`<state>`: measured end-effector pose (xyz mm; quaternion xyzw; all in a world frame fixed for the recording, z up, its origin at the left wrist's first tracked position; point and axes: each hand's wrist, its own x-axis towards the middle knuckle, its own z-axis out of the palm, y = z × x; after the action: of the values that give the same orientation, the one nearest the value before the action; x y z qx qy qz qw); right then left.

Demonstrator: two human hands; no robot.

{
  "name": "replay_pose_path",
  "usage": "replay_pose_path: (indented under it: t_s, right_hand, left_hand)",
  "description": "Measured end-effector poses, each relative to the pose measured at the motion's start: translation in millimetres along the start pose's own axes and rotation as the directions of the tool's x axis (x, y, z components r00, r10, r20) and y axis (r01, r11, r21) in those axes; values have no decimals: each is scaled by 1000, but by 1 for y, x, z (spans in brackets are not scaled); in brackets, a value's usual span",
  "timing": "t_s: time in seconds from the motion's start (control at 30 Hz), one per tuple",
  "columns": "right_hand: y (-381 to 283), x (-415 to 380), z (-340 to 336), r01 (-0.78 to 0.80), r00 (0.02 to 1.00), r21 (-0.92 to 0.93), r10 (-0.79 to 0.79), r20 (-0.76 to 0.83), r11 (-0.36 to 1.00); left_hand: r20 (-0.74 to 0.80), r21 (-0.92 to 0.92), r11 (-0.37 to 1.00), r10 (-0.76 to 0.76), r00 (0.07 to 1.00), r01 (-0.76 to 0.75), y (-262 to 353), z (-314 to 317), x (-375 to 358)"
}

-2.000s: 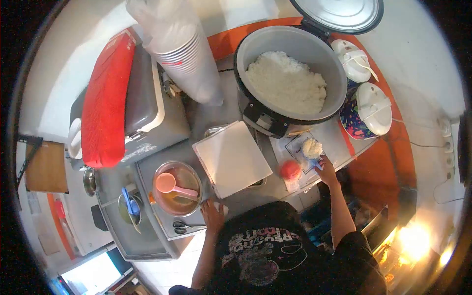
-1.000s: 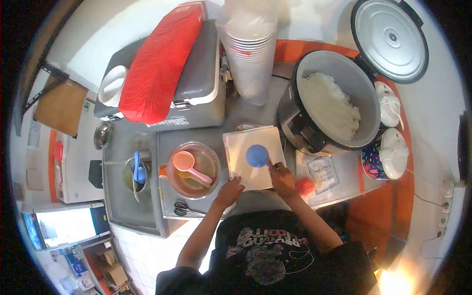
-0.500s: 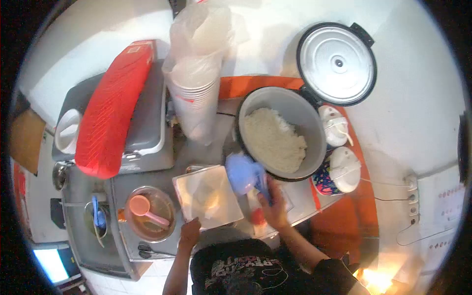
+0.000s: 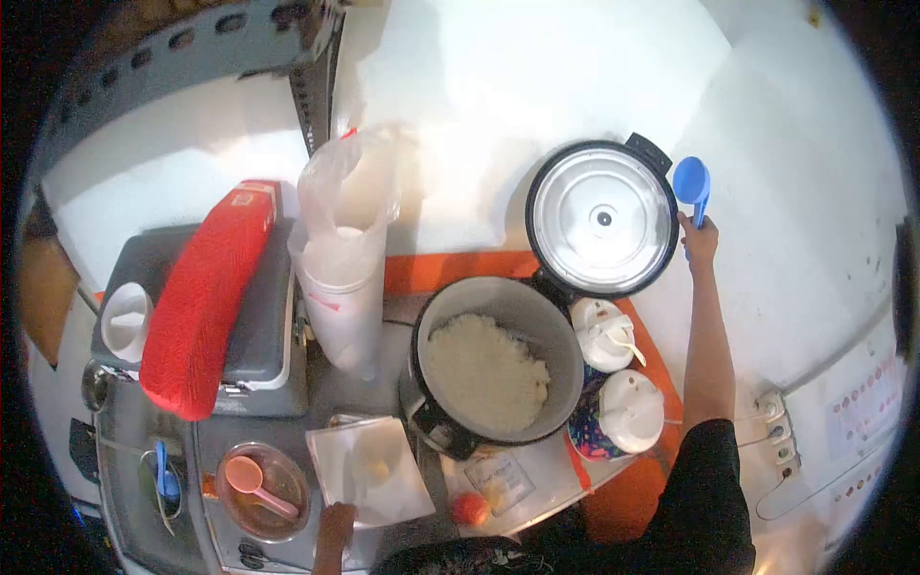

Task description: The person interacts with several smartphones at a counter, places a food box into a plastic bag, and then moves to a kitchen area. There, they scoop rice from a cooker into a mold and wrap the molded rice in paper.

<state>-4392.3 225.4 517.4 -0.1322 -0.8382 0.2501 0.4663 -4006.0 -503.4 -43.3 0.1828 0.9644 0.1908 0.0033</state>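
My right hand (image 4: pixel 701 240) is raised at the far right, closed round the handle of a blue scoop (image 4: pixel 691 180). The scoop's round cup points up, beside the rim of the open rice cooker lid (image 4: pixel 606 217). Below stands the rice cooker (image 4: pixel 565 402), its pot partly filled with white rice (image 4: pixel 484 369). At the lower left my left hand (image 4: pixel 335 529) grips the near edge of a stack of wrapping paper (image 4: pixel 388 498); its fingertips are partly hidden. A pale brownish patch shows on the top sheet.
Stacked cups in a plastic bag (image 4: pixel 335 287) stand behind the paper, left of the cooker. A steel bowl (image 4: pixel 230 513) holds a pink dipper (image 4: pixel 247 473). A red packet (image 4: pixel 206 307) lies on a grey cooler box (image 4: pixel 264 316). Two white-lidded jugs (image 4: pixel 631 412) stand right of the cooker.
My right hand has carried the blue scoop from in front of the cooker up and right, beside the lid. My left hand stays at the paper. The whole view has shifted upward.
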Motion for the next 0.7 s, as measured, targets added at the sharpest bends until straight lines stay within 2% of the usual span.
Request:
replay_pose_path:
  t_s: [0.07,0.1,0.13,0.17,0.2,0.27,0.3,0.37,0.4,0.47,0.53,0.6,0.67,0.7]
  right_hand:
    - [21,30,17,-39,999,54,40,-15,998]
    - [34,40,27,-87,995,112,82,49,990]
    - [45,48,34,-144,985,164,125,122,976]
    - [49,55,38,-166,976,59,155,153,984]
    - [55,58,44,-170,975,135,146,166,976]
    - [53,60,43,-126,983,140,105,150,982]
    - [50,60,38,-133,982,140,111,156,981]
    - [33,48,27,14,997,47,-18,79,999]
    - [40,50,23,60,993,55,-65,96,997]
    - [-10,10,-1,103,992,105,-110,55,989]
    - [-59,-32,-33,127,990,106,-133,47,986]
    - [-48,-67,-52,242,969,100,-246,36,965]
    - [-37,-117,-73,336,938,89,-342,52,937]
    - [-54,-153,-81,358,930,87,-364,54,929]
  left_hand:
    - [178,103,989,-124,976,106,-6,11,2]
    - [157,112,987,-130,979,113,-11,15,7]
    - [140,-137,985,-82,987,101,-16,13,7]
    - [119,-374,924,-41,992,83,-18,2,4]
    - [126,-360,928,-54,991,96,-20,-8,-1]
    - [268,-479,858,-61,961,188,-2,-50,13]
    - [275,-474,859,-65,959,194,-12,-38,8]
    - [249,-523,844,18,968,119,-42,0,0]
    - [264,-517,846,12,965,131,-49,15,2]
    - [255,-243,970,93,962,-29,-59,33,-5]
    - [266,-169,986,56,962,-11,-50,32,-3]
    - [263,-89,996,25,964,-2,-37,17,9]
    - [395,-20,999,-30,918,41,-23,-3,24]
    - [501,26,994,-108,859,110,-18,-8,32]
